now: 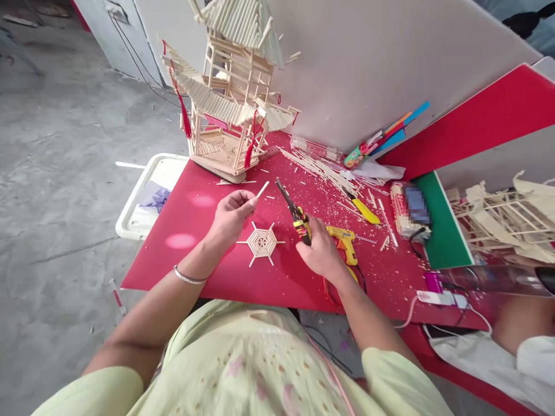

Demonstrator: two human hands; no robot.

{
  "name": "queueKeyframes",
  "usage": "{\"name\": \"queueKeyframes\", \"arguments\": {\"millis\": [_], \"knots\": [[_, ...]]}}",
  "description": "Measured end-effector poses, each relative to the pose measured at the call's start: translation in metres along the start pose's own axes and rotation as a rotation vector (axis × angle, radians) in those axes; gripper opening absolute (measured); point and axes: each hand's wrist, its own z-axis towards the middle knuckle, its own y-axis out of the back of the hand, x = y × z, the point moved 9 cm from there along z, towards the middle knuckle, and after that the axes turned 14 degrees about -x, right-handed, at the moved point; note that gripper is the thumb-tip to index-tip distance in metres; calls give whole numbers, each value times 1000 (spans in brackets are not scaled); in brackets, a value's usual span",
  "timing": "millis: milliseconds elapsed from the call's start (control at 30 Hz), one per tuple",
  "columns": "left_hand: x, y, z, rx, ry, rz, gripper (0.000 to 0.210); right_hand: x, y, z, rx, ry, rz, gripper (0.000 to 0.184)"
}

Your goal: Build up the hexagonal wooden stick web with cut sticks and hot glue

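My left hand (234,214) pinches a short pale wooden stick (263,189) between thumb and fingers, its free end pointing up and to the right. In my right hand (319,247) is a pair of pliers (289,201) with dark jaws and yellow-and-black handles, aimed up and left. The jaws are apart from the stick. Below and between both hands, a web-like hexagon of small sticks (262,243) with spokes poking out lies on the red tabletop (208,266). Just right of my right hand rests a yellow glue gun (347,241), partly hidden by it.
A stick-built pagoda model (225,104) with red tassels stands at the back left. Loose sticks (316,167) and chips lie across the right side, near a yellow-handled cutter (365,211). A power strip (442,298) sits at right, and a person's sleeve (535,361) shows beyond it.
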Motion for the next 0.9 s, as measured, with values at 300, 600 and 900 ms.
{"name": "queueKeyframes", "arguments": {"millis": [300,600,900], "knots": [[-7,0,-2,14,-57,-35,34,18,-14,3,-2,177,-210,72],[1,0,-2,12,-92,-48,32,26,-25,4,46,177,-235,75],[-7,-2,-4,17,-179,23,39,26,-27,4,51,188,-217,73]]}}
